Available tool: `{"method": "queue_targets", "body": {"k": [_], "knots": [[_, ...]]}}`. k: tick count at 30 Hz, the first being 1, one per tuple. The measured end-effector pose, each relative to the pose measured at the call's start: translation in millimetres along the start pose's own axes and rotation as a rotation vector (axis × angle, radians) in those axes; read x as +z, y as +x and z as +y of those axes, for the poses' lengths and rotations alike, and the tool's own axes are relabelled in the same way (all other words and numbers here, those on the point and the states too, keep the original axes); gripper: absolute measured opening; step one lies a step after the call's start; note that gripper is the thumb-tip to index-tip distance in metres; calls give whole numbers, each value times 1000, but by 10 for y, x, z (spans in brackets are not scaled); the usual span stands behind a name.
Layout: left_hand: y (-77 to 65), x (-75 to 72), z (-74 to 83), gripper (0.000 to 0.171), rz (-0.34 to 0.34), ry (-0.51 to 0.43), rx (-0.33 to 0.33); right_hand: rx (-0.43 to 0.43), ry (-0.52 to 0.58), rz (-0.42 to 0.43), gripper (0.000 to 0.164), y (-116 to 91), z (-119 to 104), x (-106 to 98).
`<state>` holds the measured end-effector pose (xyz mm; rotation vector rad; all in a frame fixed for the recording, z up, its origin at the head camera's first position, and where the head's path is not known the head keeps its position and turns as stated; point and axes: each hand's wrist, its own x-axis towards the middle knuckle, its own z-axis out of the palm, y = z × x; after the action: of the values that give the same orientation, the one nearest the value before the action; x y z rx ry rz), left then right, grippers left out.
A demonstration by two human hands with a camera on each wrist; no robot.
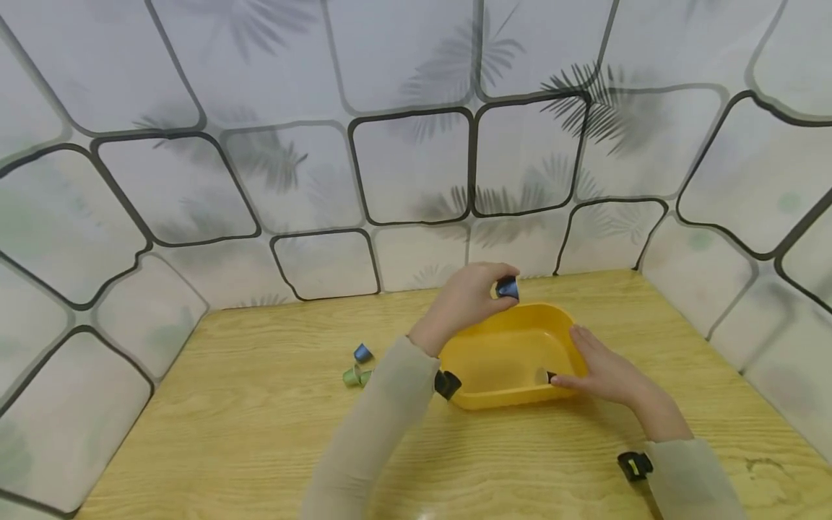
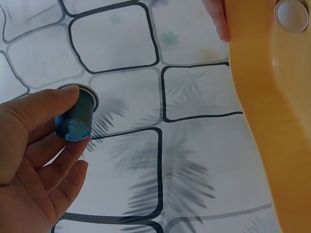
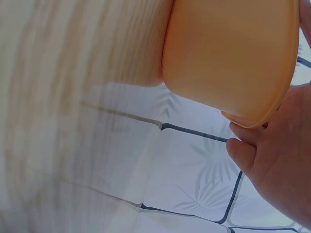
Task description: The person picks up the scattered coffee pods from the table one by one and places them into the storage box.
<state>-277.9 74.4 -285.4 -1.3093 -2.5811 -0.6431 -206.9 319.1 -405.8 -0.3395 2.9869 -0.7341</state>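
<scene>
My left hand [image 1: 464, 300] pinches a blue coffee capsule [image 1: 508, 287] between thumb and fingers, above the far left part of a yellow plastic basin [image 1: 507, 397]. In the left wrist view the capsule [image 2: 75, 116] has its rimmed end up and its narrow blue end down. My right hand [image 1: 607, 368] holds the basin's right end, and its fingers [image 3: 241, 151] lie against the rim in the right wrist view. A dark capsule with a pale lid [image 1: 542, 375] lies inside the basin, partly covered by the right thumb in the head view.
Left of the basin, a blue capsule [image 1: 362, 353] and green capsules [image 1: 352, 376] lie on the wooden table [image 1: 247, 412]; the left sleeve covers part of that group. A patterned white cloth [image 1: 416, 173] stands behind the table and along both sides.
</scene>
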Motion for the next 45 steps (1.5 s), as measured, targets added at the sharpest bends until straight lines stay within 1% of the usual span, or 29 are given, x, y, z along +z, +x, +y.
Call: {"method": "queue_targets", "body": {"k": [3,7,11,14,17,22,26,30,33,37,40,45], "knots": [[102,-21,41,40,-12,8,19,2,1,2,104,-16,12,-11],[245,9,51,39,-20,22,38,-4,-7,12,104,-29,23,-23],[369,75,40,38,-37,47,38,-1,4,19,104,-34,34,-20],[432,140,26,37,-72,91,27,6,27,14,105,-34,26,1],[482,219,11,36,-108,114,24,10,30,14,106,-33,7,20],[549,367,6,36,-142,118,47,2,19,29,104,-30,-17,35],[575,497,10,35,-168,130,62,0,27,27,105,-28,-31,39],[592,639,1,33,-159,148,81,-6,21,30,104,-31,-38,38],[608,745,-14,32,-161,163,78,-13,15,33,103,-31,-33,37],[636,856,-24,34,-215,172,52,-13,14,31,103,-32,-17,33],[658,919,-31,35,-243,167,43,-12,14,30,104,-37,-3,29],[695,989,-49,36,-260,165,36,-9,0,33,103,-39,19,29]]}}
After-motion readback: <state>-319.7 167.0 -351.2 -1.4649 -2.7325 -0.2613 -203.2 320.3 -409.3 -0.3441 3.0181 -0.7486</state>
